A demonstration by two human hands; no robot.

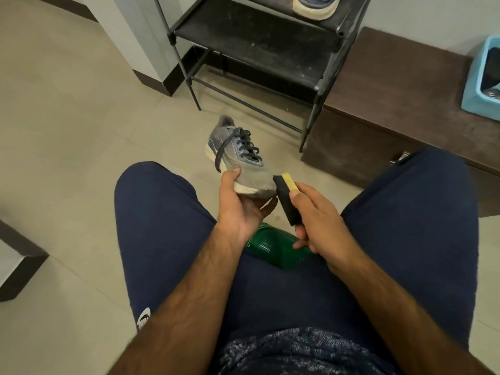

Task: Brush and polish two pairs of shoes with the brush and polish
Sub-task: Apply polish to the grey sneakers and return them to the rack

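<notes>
One grey sneaker point(238, 158) is held over the knees, the left hand point(240, 201) cupped under its toe with the thumb over the side. It looks light and soft-uppered, best gripped by the stiffer sole. The right hand point(316, 212) pinches the brush point(285, 198) at the toe. A green container point(270, 247), perhaps polish, lies between the thighs. Smooth tiled floor point(67, 117); a black shoe rack point(257, 36) stands ahead.

The shoe point(239, 158) is left of the brush point(285, 203), a rack point(257, 41) stands behind, a bench point(392, 85) right of the rack

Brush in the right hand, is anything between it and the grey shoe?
Nothing visible. The brush in the right hand sits right at the toe of the shoe held by the left hand.
</notes>
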